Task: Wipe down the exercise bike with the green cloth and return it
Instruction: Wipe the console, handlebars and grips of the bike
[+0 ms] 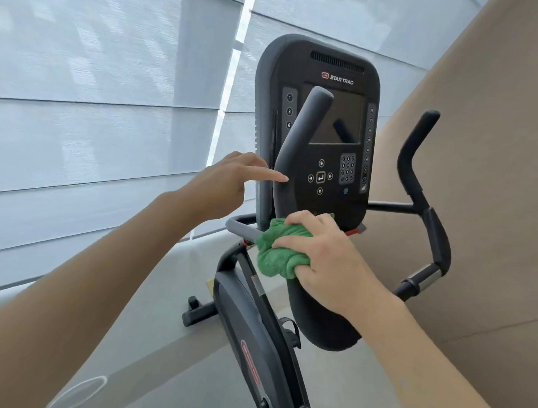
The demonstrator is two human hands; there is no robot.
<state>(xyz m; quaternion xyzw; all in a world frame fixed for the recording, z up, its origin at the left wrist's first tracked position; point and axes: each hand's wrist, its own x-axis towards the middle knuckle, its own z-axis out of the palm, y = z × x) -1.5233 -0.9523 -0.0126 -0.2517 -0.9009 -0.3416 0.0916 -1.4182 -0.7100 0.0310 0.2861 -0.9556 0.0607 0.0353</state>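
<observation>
A black exercise bike (257,331) stands in front of me, its console (327,83) with a dark screen and keypad facing me. My right hand (323,260) grips a bunched green cloth (278,253) and presses it against the lower part of the left handlebar (297,150), just below the console. My left hand (229,181) is raised beside that handlebar, fingers apart, with the index fingertip touching the bar. It holds nothing. The right handlebar (415,166) curves up on the far side.
Pale window blinds (97,106) cover the wall to the left and behind the bike. A tan wall (492,150) rises on the right. The bike's front foot (197,311) rests on a grey floor next to a low sill.
</observation>
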